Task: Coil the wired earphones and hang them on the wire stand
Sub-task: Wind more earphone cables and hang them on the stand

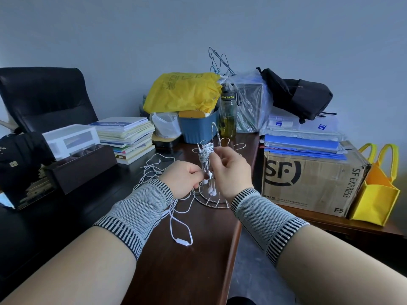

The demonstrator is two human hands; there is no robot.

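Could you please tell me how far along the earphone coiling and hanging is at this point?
Partly done. One set is already wound: the coiled earphones are gripped by the right hand at the wire stand, while the left hand pinches the hanging earbuds; whether the bundle is hooked yet is unclear. Left to do: the loose earphones lie uncoiled on the desk.

just beyond the fingers (217,150) of the right hand, a dark bottle (228,113) reads "up-tempo" on its neck band. right of those fingers, a cardboard box (312,181) bears a big "sf" logo, "sf express" and "f5".
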